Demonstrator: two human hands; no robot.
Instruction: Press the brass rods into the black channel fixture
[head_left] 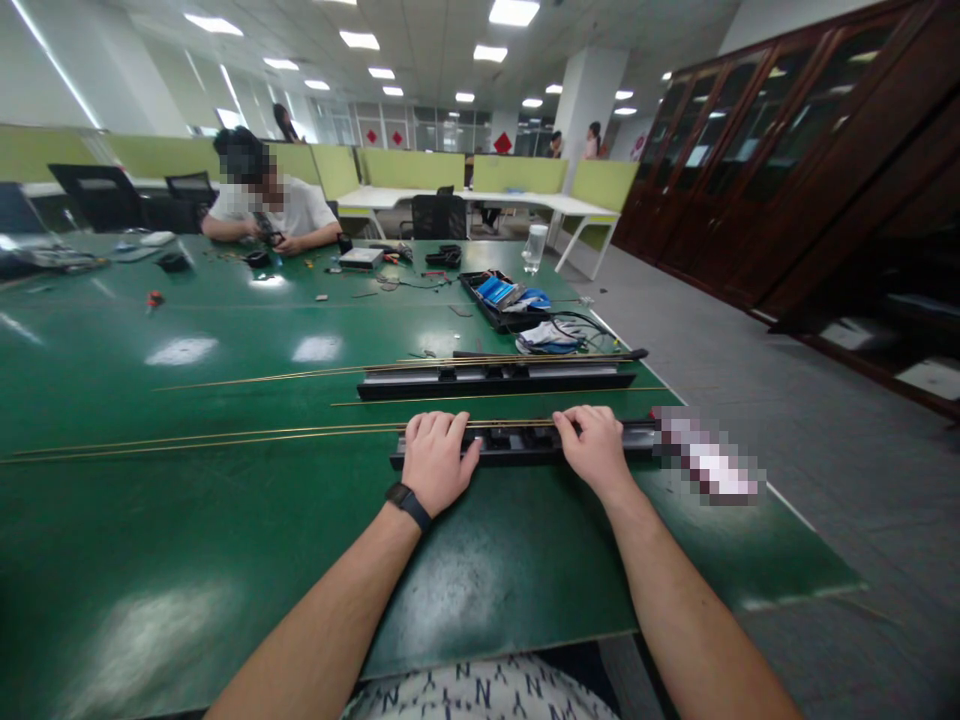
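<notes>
In front of me a long black rail-shaped housing with a silvery inside lies across the green table. Thin brass-coloured rods run along its far side and stick out far to the left. My left hand, with a dark band on its wrist, is wrapped over the left part of the housing, fingertips at the far edge by the rods. My right hand grips the housing further right, with bent fingers and its thumb close to the rods. What lies under both palms is hidden.
Behind it lies a second black housing with more rods across it. A black tray holds blue items near cloth gloves. A glass stands at the back. A person works across the table. A blurred-out object lies right.
</notes>
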